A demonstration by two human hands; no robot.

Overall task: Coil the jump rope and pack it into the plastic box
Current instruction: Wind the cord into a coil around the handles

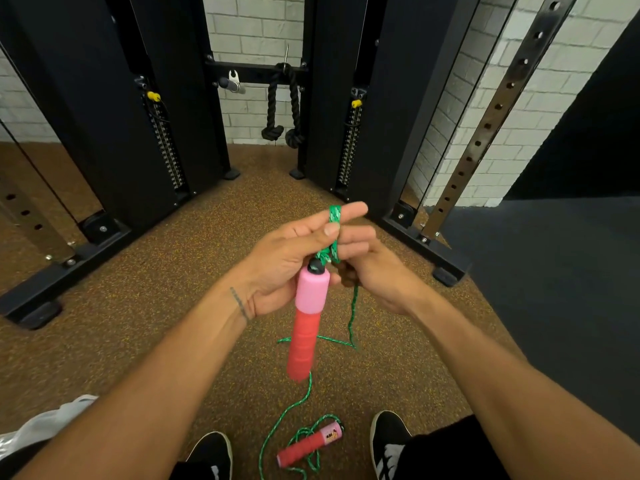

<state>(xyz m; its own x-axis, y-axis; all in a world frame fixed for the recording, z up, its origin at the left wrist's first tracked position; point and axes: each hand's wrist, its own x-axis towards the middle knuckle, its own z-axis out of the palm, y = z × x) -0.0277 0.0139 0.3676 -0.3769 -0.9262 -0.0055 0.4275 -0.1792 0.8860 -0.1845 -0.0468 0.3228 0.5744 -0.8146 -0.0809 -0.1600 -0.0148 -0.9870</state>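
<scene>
A jump rope with a green cord [352,317] and two pink-and-red handles is partly in my hands. One handle [307,317] hangs downward from my left hand [294,258], whose fingers have a loop of the green cord wound around them. My right hand [374,268] pinches the cord just beside that loop, touching the left fingers. The cord drops to the floor and runs to the second handle [309,444], lying between my shoes. A pale translucent plastic object [45,424] shows at the lower left edge; I cannot tell if it is the box.
I stand on speckled brown rubber flooring [138,306] in front of a black cable machine [138,116] with two weight stacks. A black triceps rope [284,105] hangs between them. A perforated steel upright [485,133] and dark flooring [554,289] lie to the right.
</scene>
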